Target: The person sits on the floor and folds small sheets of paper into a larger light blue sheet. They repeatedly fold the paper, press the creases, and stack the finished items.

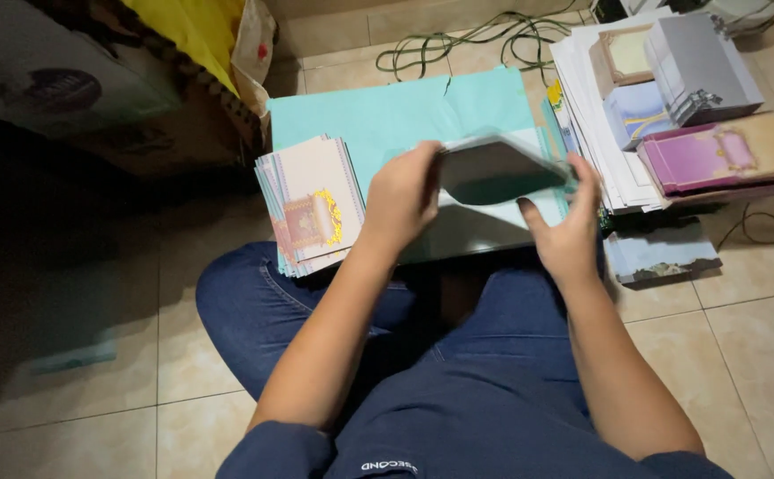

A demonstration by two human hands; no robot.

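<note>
I sit cross-legged on a tiled floor in blue jeans. My left hand [402, 197] grips the left edge of a pale teal folded card [498, 168], and my right hand [567, 222] holds its right side with the thumb on top. The card is lifted and tilted, its dark inner side facing me. It hangs over a large teal sheet [396, 111] spread on the floor in front of my knees. Left of my left hand lies a fanned stack of pink cards with a gold ornament [309, 202].
At the right stands a pile of white sheets [589, 106] with grey, blue and purple cards [715, 155] on top. A small card [662, 255] lies below the pile. Green cable [458, 40] coils at the back. A bag with yellow cloth [194, 31] sits back left.
</note>
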